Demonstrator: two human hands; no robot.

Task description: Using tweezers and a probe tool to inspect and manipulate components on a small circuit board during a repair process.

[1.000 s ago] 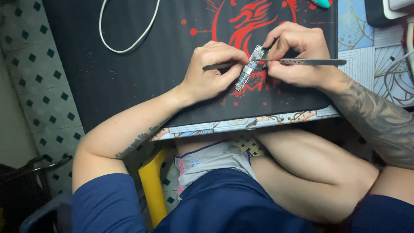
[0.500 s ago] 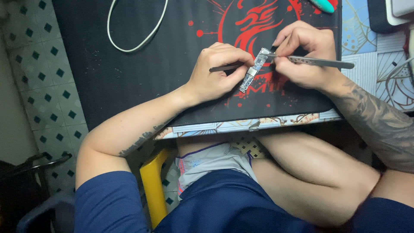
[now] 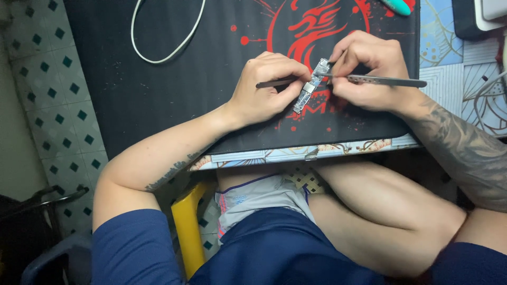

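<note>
- While both hands crowd one small part, the slim circuit board (image 3: 311, 86) could slip or twist, in my judgement, because it is pinched only by fingertips and stands tilted above the black mat (image 3: 158, 105) rather than lying flat on it.
- A metal tool tip could skid across the board's tiny components if either hand presses too hard; both tools meet the board close together, so there is little room for error.
- If the board drops, it would land near the mat's front edge, just above the person's lap, and might roll off the table edge (image 3: 296, 154).
- The left hand (image 3: 266, 87) is curled nearly closed: its fingers grip the lower part of the board and also hold a dark thin tool (image 3: 274, 83) lying across the knuckles.
- The right hand (image 3: 369, 68) is closed too, fingers pinching the board's upper end while holding silver tweezers (image 3: 388, 81), whose handle points toward the mat's right edge.
- The board sits between the two hands, over the red design near the mat's middle.
- A white cable loop (image 3: 169, 42) lies well apart, toward the mat's far left corner.
</note>
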